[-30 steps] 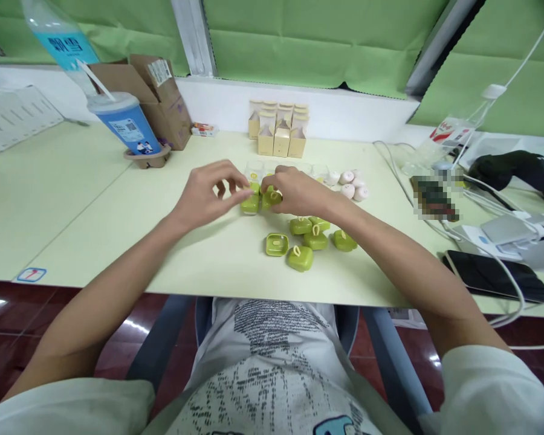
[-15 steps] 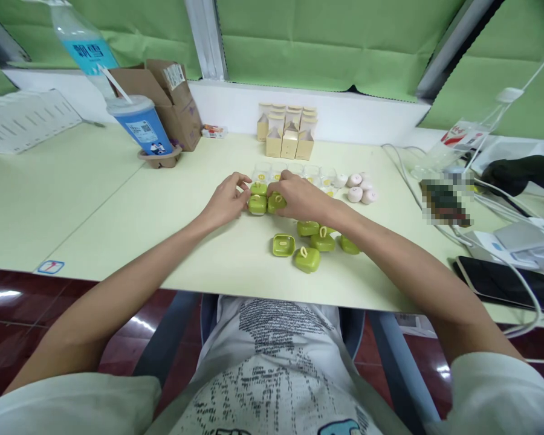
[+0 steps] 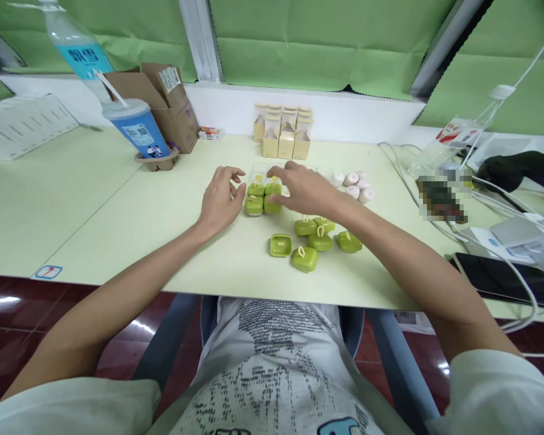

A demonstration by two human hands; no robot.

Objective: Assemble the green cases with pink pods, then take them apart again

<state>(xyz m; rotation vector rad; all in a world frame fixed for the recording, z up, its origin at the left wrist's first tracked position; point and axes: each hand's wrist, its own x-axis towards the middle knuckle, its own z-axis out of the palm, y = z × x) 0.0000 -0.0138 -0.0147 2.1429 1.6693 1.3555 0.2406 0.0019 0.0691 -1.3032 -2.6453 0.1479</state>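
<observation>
Several small green cases (image 3: 254, 206) stand packed together in a block on the table. My left hand (image 3: 222, 198) is just left of the block, fingers curved and apart, holding nothing. Over the block's right side hovers my right hand (image 3: 306, 188), its thumb and fingers spread; the thumb tip is close to the front right case (image 3: 272, 205). Nearer my body lie more green cases with yellow loops (image 3: 305, 260), loosely scattered, and one open green case half (image 3: 281, 245). Clear plastic cups (image 3: 259, 170) stand behind the block, partly hidden by my right hand.
Round pale pink pieces (image 3: 352, 179) sit right of the cups. Open cream boxes (image 3: 285, 145) stand by the wall. To the left are a blue drink cup (image 3: 140, 133) and a cardboard box (image 3: 176, 109); cables and a black phone (image 3: 503, 281) lie at the right.
My left hand has drawn back left from the block. My right hand has let go of the front right green case, which now stands against the others, and its fingers have spread.
</observation>
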